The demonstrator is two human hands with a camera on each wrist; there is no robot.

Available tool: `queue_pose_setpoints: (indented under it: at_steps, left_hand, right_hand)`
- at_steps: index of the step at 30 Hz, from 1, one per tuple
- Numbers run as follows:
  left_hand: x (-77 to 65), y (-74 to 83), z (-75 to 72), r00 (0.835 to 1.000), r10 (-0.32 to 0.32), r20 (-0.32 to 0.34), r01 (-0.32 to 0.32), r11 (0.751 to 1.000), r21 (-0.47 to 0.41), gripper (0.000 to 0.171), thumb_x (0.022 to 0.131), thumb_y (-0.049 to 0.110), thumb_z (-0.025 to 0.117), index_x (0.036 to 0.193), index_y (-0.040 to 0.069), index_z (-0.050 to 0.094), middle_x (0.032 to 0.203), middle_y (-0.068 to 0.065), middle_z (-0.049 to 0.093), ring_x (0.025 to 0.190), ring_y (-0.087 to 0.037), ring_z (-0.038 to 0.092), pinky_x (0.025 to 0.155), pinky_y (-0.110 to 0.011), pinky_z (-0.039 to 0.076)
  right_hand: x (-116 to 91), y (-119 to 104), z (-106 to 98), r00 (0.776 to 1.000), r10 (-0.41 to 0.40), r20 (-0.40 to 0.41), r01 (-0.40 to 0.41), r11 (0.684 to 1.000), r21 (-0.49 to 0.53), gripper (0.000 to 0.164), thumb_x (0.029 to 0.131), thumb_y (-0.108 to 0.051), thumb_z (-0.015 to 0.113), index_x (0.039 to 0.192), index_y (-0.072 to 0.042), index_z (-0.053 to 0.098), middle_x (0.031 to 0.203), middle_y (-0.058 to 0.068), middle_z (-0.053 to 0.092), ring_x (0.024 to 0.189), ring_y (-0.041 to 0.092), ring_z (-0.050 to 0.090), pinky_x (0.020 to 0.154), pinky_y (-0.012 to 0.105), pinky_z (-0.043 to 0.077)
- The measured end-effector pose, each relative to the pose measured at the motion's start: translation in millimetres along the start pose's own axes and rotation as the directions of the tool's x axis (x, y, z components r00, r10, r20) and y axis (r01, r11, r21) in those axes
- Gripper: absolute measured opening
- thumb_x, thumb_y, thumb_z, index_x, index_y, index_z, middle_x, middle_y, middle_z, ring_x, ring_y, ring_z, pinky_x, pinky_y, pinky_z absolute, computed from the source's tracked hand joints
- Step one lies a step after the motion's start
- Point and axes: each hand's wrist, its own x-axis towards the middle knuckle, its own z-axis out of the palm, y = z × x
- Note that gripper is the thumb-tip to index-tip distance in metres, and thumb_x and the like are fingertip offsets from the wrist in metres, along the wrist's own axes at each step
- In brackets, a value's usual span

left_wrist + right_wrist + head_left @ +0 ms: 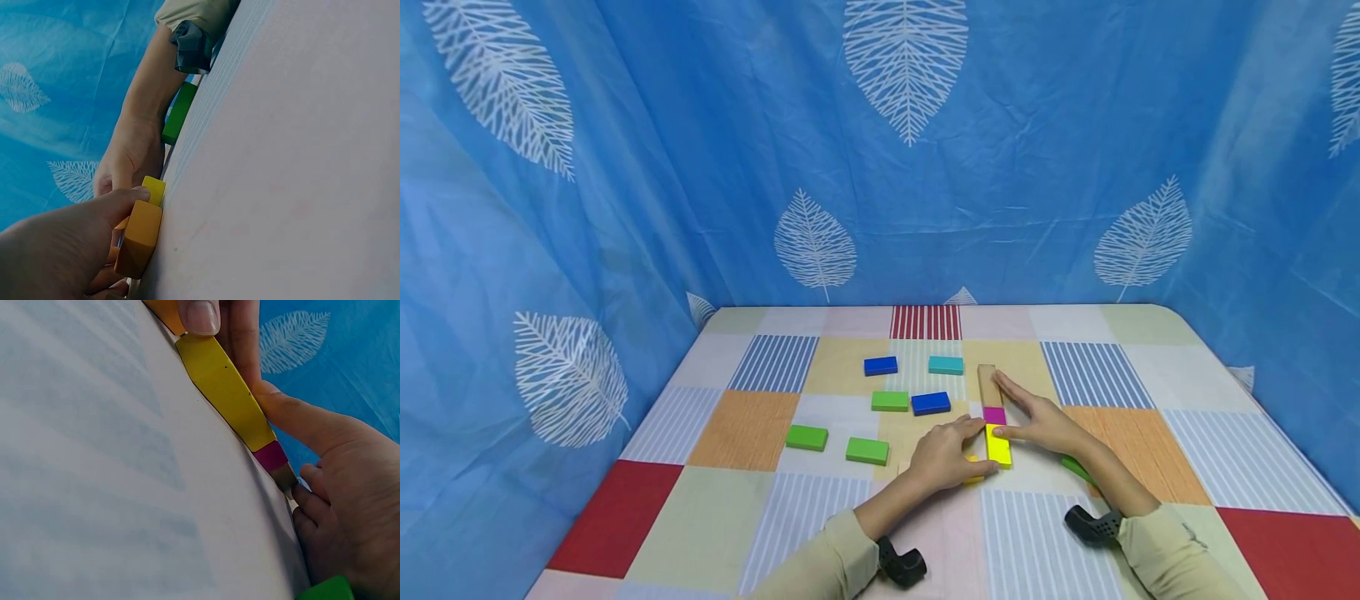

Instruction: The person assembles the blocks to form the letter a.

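Observation:
A yellow block [998, 447] lies in line with a magenta block [994, 415] and a natural wood block [987, 385]. My left hand [943, 454] pinches the yellow block lengthwise, its thumb at the near end. The right hand [1048, 423] is on the row's right side, thumb touching the yellow block, index finger stretched to the wood block. An orange block [140, 237], partly hidden in the head view, sits beneath the left hand. A green block [1077, 468] lies near the right wrist, partly covered by the forearm.
To the left lie two blue blocks, one nearer [931, 403] and one farther [881, 366], a turquoise block [946, 365] and several green blocks [867, 451]. A patchwork cloth [722, 517] covers the table. Blue leaf-print curtains [1000, 150] hang around it.

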Motion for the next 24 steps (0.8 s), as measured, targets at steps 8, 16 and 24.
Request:
queue_pose_setpoints:
  at_steps: [8, 16, 24]
  left_hand:
    - [1.3, 1.9, -0.3, 1.000, 0.007, -0.006, -0.007, 1.000, -0.003, 0.068, 0.075, 0.057, 0.067, 0.130, 0.018, 0.056, 0.128, 0.004, 0.055, 0.120, -0.010, 0.048, 0.093, -0.030, 0.044]
    - [18.6, -2.2, -10.1, 0.992, -0.119, 0.050, 0.129, 0.924, -0.359, 0.052, 0.086, 0.036, 0.064, 0.130, 0.012, 0.054, 0.128, 0.000, 0.055, 0.087, -0.011, 0.060, 0.076, -0.028, 0.051]
    - [37.2, -7.6, -12.7, 0.986, -0.122, 0.113, 0.153, 0.932, -0.329, 0.058, 0.084, 0.032, 0.067, 0.135, 0.011, 0.049, 0.134, -0.001, 0.050, 0.107, -0.008, 0.050, 0.090, -0.025, 0.044]
  right_hand:
    - [-2, -1, -3, 1.000, 0.002, 0.014, -0.001, 0.998, -0.062, 0.087, 0.078, -0.046, 0.069, 0.148, -0.017, 0.025, 0.151, 0.011, 0.021, 0.135, 0.038, 0.021, 0.101, 0.062, 0.021]
    - [-2, 0, -3, 0.999, -0.032, 0.013, 0.033, 0.996, -0.081, 0.085, 0.079, -0.045, 0.069, 0.146, -0.015, 0.028, 0.151, 0.011, 0.021, 0.135, 0.037, 0.021, 0.102, 0.059, 0.023]
    - [7, 8, -7, 0.997, -0.066, 0.034, 0.067, 0.997, -0.048, 0.092, 0.076, -0.044, 0.072, 0.148, -0.013, 0.024, 0.152, 0.011, 0.016, 0.136, 0.038, 0.016, 0.103, 0.061, 0.019]
